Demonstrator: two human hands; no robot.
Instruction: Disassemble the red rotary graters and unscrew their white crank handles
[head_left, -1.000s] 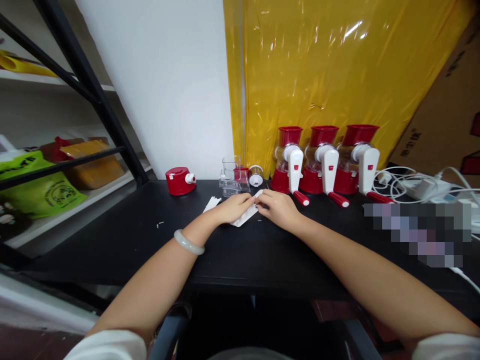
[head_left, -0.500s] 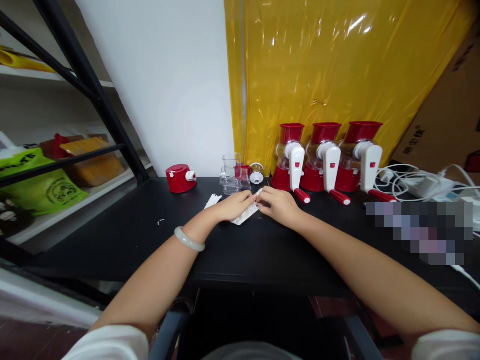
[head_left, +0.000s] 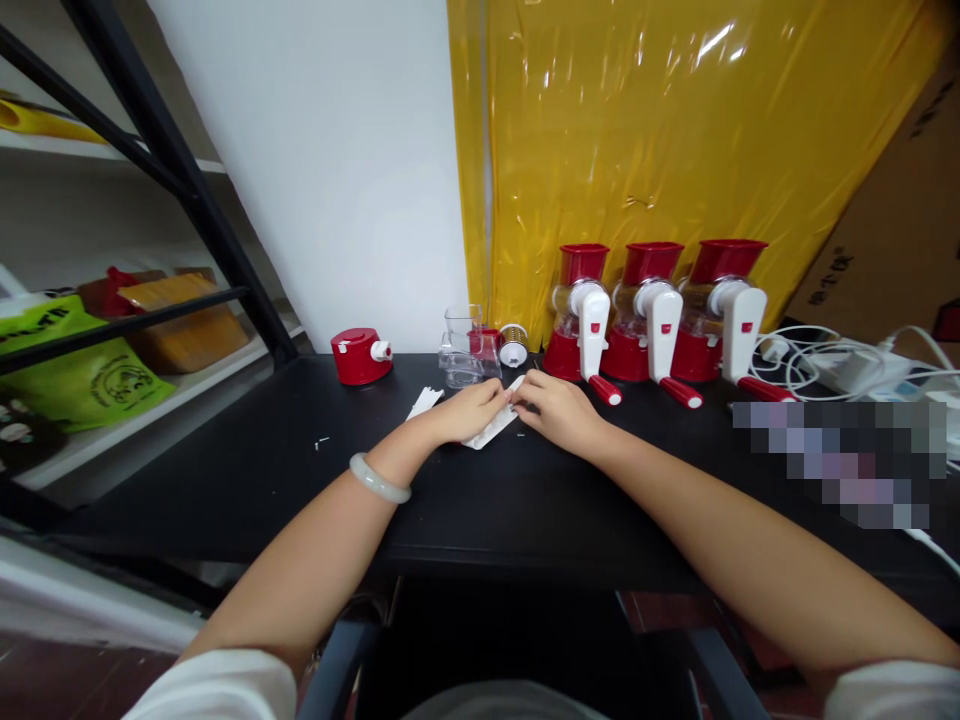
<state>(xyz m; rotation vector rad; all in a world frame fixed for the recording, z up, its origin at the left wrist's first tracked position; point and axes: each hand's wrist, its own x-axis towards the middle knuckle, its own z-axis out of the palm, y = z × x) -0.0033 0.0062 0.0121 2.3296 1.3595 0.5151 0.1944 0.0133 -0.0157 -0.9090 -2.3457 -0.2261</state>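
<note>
A flat white sheet-like piece lies slantwise on the black table, with both hands on it. My left hand, below a pale bangle, is closed on its left side, thumb and fingers pressed together. Across from it, my right hand has its fingers curled in and meets the sheet's middle at the fingertips. Whatever sits between the two sets of fingertips is too small to make out. A second crumpled white piece lies just left of my left wrist. Behind the hands stands a clear plastic housing, beside a metal grater drum.
A red round base with a white knob stands at the back left. Three red-and-white rotary graters line the back right, their crank handles pointing forward. White cables and a pixelated patch lie far right. Shelves flank the left.
Hardly anything differs. My right hand's fingers have shifted very slightly, while both hands stay at the white sheet.
</note>
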